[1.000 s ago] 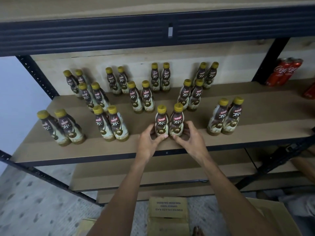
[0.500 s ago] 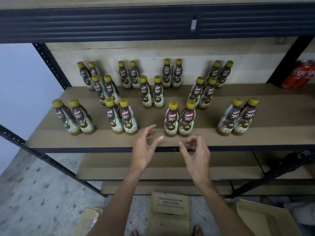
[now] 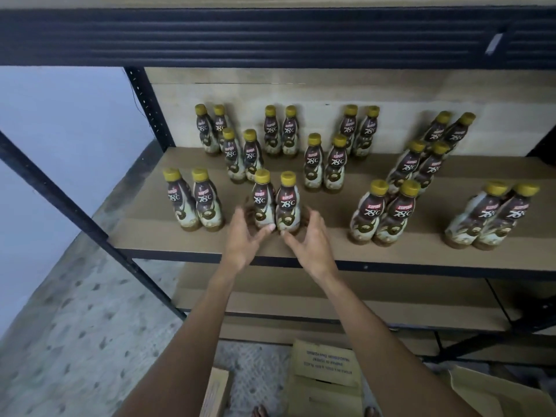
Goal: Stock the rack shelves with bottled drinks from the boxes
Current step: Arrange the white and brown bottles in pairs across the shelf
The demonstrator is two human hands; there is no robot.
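Hands (image 3: 242,236) (image 3: 313,240) leftward, apparently around bottle pair (image 3: 276,203)

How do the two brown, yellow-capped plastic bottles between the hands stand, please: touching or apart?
Touching: head view shows left bottle and right bottle side against side, no gap.

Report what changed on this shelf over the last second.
Both hands let go of the third front pair of brown, yellow-capped plastic coffee bottles, drew back open, then moved left. Now the left hand and right hand curl round the second front pair, thumbs at the bases. Every bottle stands where it was on the wooden shelf.
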